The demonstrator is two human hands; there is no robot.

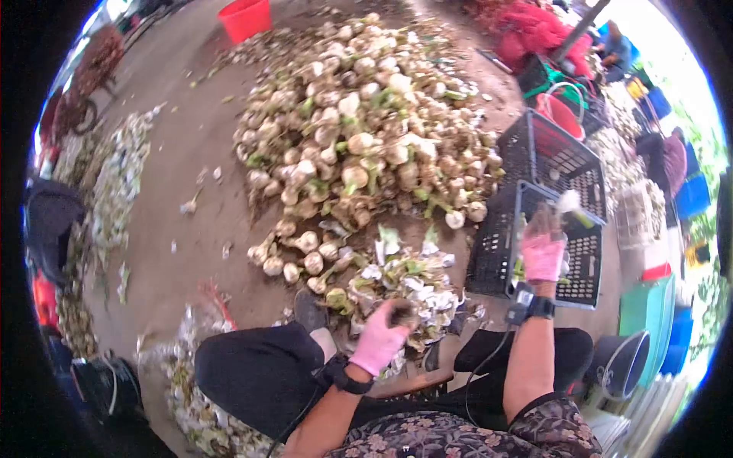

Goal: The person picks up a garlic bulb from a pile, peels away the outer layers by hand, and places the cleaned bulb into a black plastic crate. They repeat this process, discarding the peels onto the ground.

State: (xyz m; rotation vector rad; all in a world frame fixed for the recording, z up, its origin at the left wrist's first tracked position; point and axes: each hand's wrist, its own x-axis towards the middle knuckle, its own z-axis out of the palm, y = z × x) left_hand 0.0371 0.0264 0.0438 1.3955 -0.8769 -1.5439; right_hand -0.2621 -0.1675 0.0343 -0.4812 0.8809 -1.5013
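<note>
My right hand point(544, 248), in a pink glove with blurred, stretched-out fingers, reaches over the near black plastic crate point(576, 294). A white garlic bulb point(569, 201) hovers just off its fingertips, smeared by motion. Between my knees is my left hand point(382, 336), also pink-gloved, its darkened fingers curled; I cannot tell what they hold. Below and beyond it lies a heap of garlic skins and trimmings point(420, 286). A large pile of garlic bulbs with cut stems point(359, 145) spreads over the ground ahead, several loose bulbs point(313, 263) at its near edge.
Behind the near crate stands another black crate point(527, 137), with a red bucket point(560, 114) beyond. A dark bucket point(620, 362) is by my right knee. Another red bucket point(246, 19) stands behind the pile. Scattered skins point(122, 175) lie left; a person point(615, 49) sits far right.
</note>
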